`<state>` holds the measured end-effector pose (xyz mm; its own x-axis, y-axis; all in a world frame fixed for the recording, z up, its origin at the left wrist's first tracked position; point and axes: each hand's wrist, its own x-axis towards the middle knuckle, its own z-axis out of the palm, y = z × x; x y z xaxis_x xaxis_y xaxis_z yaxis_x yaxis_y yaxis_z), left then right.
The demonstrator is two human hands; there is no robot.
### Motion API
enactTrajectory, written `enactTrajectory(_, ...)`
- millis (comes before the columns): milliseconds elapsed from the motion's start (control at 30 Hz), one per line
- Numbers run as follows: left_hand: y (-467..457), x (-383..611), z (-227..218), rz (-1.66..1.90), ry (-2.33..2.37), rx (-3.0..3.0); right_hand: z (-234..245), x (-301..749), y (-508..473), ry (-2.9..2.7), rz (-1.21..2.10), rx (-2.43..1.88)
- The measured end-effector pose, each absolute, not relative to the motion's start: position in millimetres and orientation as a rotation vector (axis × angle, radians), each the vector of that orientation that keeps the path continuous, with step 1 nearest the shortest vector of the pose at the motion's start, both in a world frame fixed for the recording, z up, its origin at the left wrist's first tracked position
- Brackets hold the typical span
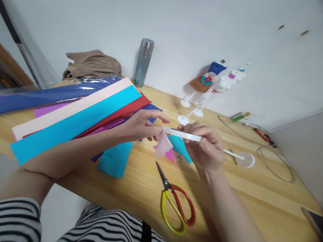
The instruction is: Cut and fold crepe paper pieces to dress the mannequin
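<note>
My left hand [142, 125] reaches in from the left, its index finger stretched out. Between its thumb and lower fingers is the corner of a small pale pink paper piece [164, 145], which hangs down. My right hand [204, 145] grips a slim white bar with a rounded end [188, 135]; its exact kind is unclear. The bar's far tip meets the pink piece. Below lie a magenta scrap [170, 155] and a turquoise scrap [181, 147]. Scissors [166, 185] with one red and one yellow handle rest nearer to me, blades slightly apart.
Long coloured paper strips [76, 123] are stacked left, beside a plastic-wrapped blue roll [53, 91]. Behind stand a flask [144, 63], brown cloth [93, 64] and small dressed figures on stands [207, 80]. On the right are a white round base [245, 160] and a cable [275, 176].
</note>
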<state>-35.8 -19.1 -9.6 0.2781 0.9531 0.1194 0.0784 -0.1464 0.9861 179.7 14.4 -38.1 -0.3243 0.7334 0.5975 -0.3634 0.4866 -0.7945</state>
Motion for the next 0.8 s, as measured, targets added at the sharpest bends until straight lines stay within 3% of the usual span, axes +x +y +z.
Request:
enactTrajectory(333, -21.3, -38.8, -16.7, 1.040, 1.119, 1.907, -32.6, 190.6, 17.2, -1.717, 1.228, -0.447)
enactTrajectory(600, -22.2, -34.0, -27.2, 1.009, 1.264, 2.421, -17.3, 164.3, -22.1, -2.063, 0.745, -0.898)
enactTrajectory(800, -32.6, -24.8, -20.9, 0.965, 1.324, 2.513, -18.3, 159.3, -21.0, -2.038, 0.733, -1.016)
